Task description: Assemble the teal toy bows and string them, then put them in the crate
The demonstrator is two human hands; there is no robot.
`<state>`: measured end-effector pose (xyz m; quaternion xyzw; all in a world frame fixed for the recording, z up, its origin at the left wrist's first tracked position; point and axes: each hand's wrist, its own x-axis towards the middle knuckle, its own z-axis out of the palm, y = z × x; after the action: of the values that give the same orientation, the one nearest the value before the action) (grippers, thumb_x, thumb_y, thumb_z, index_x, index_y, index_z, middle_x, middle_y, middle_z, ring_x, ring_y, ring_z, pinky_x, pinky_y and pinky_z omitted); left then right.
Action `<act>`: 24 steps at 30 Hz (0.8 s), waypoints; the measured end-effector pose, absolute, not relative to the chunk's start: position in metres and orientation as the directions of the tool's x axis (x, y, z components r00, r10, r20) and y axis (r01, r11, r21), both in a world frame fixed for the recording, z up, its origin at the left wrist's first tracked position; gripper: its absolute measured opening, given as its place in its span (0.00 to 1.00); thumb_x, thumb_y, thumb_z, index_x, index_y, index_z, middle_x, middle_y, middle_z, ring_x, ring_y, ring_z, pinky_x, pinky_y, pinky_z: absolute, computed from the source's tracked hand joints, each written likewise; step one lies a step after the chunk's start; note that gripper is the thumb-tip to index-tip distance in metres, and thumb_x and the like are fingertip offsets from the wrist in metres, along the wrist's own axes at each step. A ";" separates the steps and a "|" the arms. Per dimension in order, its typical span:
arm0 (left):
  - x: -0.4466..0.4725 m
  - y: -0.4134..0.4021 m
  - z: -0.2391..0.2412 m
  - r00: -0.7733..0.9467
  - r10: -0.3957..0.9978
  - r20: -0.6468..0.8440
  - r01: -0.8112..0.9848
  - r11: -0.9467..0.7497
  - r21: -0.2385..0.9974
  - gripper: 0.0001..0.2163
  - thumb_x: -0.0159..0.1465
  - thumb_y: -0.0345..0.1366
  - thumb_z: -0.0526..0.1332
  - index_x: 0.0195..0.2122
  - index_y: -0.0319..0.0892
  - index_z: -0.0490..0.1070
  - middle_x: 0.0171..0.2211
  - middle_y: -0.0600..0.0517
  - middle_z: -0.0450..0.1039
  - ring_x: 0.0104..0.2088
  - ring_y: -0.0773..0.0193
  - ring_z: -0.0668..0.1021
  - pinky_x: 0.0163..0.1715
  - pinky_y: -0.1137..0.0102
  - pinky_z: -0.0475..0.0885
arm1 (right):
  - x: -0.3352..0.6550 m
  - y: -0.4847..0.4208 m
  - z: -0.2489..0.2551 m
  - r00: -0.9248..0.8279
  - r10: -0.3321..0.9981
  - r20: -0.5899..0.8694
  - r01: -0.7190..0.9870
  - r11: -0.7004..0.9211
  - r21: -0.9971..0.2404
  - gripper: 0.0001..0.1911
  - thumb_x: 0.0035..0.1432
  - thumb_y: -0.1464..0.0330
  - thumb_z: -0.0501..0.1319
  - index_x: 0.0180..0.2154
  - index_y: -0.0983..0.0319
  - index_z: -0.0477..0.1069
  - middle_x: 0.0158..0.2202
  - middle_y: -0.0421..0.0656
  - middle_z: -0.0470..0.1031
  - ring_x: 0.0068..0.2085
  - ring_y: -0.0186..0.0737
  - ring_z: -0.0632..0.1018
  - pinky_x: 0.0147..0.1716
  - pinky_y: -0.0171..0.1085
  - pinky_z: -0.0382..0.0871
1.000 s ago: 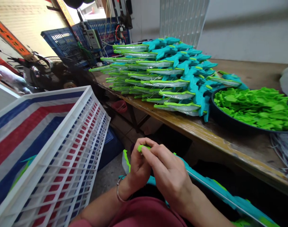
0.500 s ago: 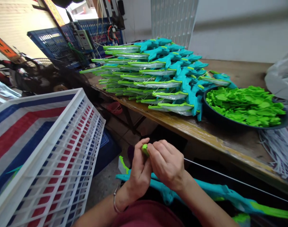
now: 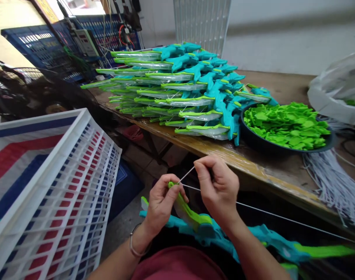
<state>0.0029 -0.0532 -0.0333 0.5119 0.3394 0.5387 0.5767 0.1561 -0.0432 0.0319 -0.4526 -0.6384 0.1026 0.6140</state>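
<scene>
A turquoise plastic toy bow (image 3: 266,235) with green limbs lies across my lap. My left hand (image 3: 161,204) is closed around the tip of one green limb (image 3: 187,210), thumb on top. White string (image 3: 186,174) comes out at that tip, and my right hand (image 3: 218,186) pinches its short end, pulled taut up and to the right. Another length of the string runs from the tip behind my right hand toward the far right edge. Part of the bow is hidden under my right forearm.
Stacked turquoise-and-green bows (image 3: 195,91) cover the wooden table (image 3: 253,171). Beside them stand a black bowl (image 3: 285,151) of green plastic pieces, a bundle of white strings (image 3: 326,175) and a plastic bag (image 3: 332,89). A white lined crate (image 3: 66,194) is at my left.
My right hand has moved away from the left, up and to the right, drawing the string end out. The green limb now shows between my hands. The view has shifted slightly.
</scene>
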 end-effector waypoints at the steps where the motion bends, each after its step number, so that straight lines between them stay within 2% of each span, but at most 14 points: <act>1: 0.002 -0.053 -0.033 0.186 0.970 0.156 -0.256 -0.105 0.961 0.03 0.72 0.37 0.61 0.44 0.45 0.70 0.29 0.56 0.74 0.27 0.67 0.78 0.29 0.73 0.73 | 0.154 -0.041 0.026 0.172 0.728 0.663 0.430 0.550 -0.716 0.08 0.68 0.75 0.59 0.34 0.61 0.69 0.29 0.36 0.68 0.29 0.31 0.70 0.30 0.32 0.63; 4: 0.000 -0.050 -0.034 0.177 0.973 0.150 -0.277 -0.097 0.956 0.02 0.71 0.36 0.61 0.41 0.44 0.71 0.30 0.56 0.73 0.28 0.67 0.77 0.31 0.73 0.73 | 0.151 -0.041 0.012 0.140 0.762 0.632 0.395 0.542 -0.742 0.08 0.68 0.76 0.59 0.34 0.61 0.69 0.29 0.37 0.69 0.30 0.31 0.70 0.31 0.32 0.64; 9: -0.003 -0.047 -0.040 0.109 0.980 0.168 -0.250 -0.137 0.959 0.03 0.70 0.35 0.63 0.39 0.43 0.74 0.35 0.53 0.72 0.37 0.66 0.75 0.40 0.73 0.71 | 0.148 -0.051 0.002 -0.109 0.767 0.633 0.320 0.630 -0.708 0.06 0.68 0.75 0.59 0.37 0.61 0.73 0.38 0.44 0.71 0.37 0.35 0.75 0.36 0.34 0.71; 12: -0.004 -0.048 -0.043 0.111 0.978 0.175 -0.220 -0.148 0.964 0.04 0.70 0.36 0.63 0.39 0.42 0.75 0.37 0.51 0.71 0.40 0.64 0.74 0.43 0.72 0.69 | 0.145 -0.052 -0.002 -0.121 0.796 0.593 0.264 0.601 -0.754 0.05 0.67 0.74 0.61 0.36 0.61 0.74 0.39 0.44 0.72 0.38 0.36 0.76 0.36 0.34 0.72; 14: -0.004 -0.048 -0.044 0.137 0.975 0.174 -0.231 -0.139 0.963 0.05 0.70 0.37 0.63 0.39 0.42 0.75 0.36 0.51 0.70 0.38 0.64 0.73 0.41 0.71 0.69 | 0.143 -0.051 -0.004 -0.072 0.860 0.504 0.199 0.508 -0.838 0.05 0.65 0.72 0.64 0.34 0.61 0.73 0.35 0.41 0.72 0.34 0.34 0.75 0.33 0.33 0.70; 18: -0.004 -0.048 -0.044 0.192 0.967 0.170 -0.282 -0.111 0.953 0.04 0.70 0.36 0.63 0.38 0.42 0.74 0.34 0.53 0.69 0.36 0.65 0.72 0.37 0.71 0.68 | 0.144 -0.045 -0.007 -0.068 0.981 0.184 -0.028 0.183 -0.983 0.09 0.58 0.66 0.71 0.32 0.61 0.71 0.26 0.37 0.71 0.26 0.32 0.72 0.25 0.31 0.65; 21: -0.006 -0.048 -0.044 0.244 0.953 0.178 -0.309 -0.098 0.946 0.05 0.71 0.35 0.62 0.37 0.42 0.74 0.34 0.53 0.68 0.33 0.66 0.72 0.36 0.71 0.67 | 0.147 -0.040 -0.009 -0.190 0.982 0.013 -0.222 -0.030 -0.975 0.17 0.52 0.62 0.75 0.27 0.62 0.69 0.22 0.36 0.72 0.23 0.32 0.72 0.24 0.31 0.66; 24: -0.007 -0.048 -0.045 0.290 0.936 0.201 -0.345 -0.093 0.934 0.06 0.71 0.35 0.61 0.36 0.42 0.74 0.33 0.53 0.67 0.33 0.65 0.72 0.36 0.70 0.67 | 0.149 -0.036 -0.012 -0.282 0.957 -0.065 -0.336 -0.162 -0.928 0.19 0.48 0.62 0.77 0.26 0.62 0.69 0.20 0.36 0.74 0.23 0.31 0.73 0.24 0.30 0.66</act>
<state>-0.0071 -0.0476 -0.0451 0.5216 0.2830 0.5241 0.6109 0.1485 -0.0361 -0.0117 -0.3582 -0.4339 0.6727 0.4805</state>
